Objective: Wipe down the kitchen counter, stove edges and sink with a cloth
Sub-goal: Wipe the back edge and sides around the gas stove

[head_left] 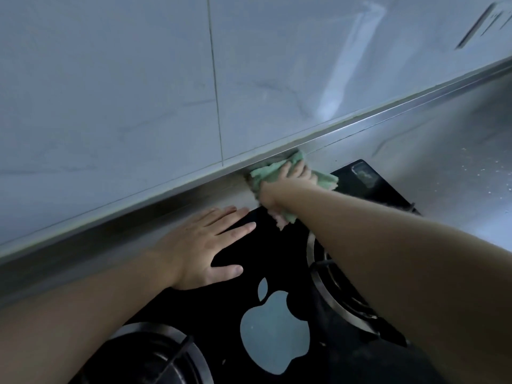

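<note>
The cloth [267,177] is soft green fabric with a rough, fluffy weave and frayed edges, and one corner looks pinkish. The counter [448,151] is brushed metal, matt grey with a faint shine, and small drops lie on it at the right. Its raised back edge [194,187] is smoother metal and reflects light. The stove top [266,253] is black glass, very glossy, and it mirrors a pale shape. The burner rings [329,289] are shiny metal. The wall tiles [110,92] are smooth, glossy, pale grey with thin marble veins.
</note>
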